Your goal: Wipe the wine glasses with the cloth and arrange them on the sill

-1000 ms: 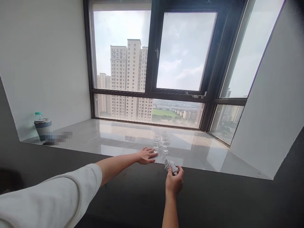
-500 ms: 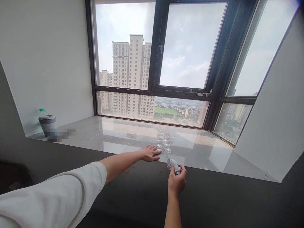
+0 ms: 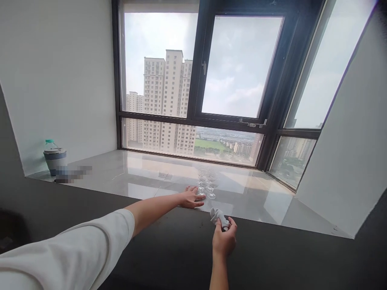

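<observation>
Several small stemmed glasses [image 3: 212, 186] stand close together on the glossy windowsill [image 3: 145, 179]. My left hand [image 3: 191, 197] reaches across to the sill's front edge, palm down with fingers spread, just beside the nearest glasses; whether a fingertip touches a glass base I cannot tell. A crumpled pale grey cloth [image 3: 219, 216] is pinched in my right hand [image 3: 224, 237], in front of the sill edge and a little right of the glasses. Part of the cloth is hidden by the fingers, and something white shows beneath it.
At the sill's left end stand a paper cup [image 3: 55, 161] and a bottle with a green cap [image 3: 50, 142], beside a blurred patch. Behind the glasses is a dark-framed window [image 3: 193, 120] with a handle and latch. A white wall [image 3: 338, 161] bounds the right side.
The view has shifted slightly, so the scene sits a little lower. Both hands keep nearly the same places, and the cloth stays in my right hand.
</observation>
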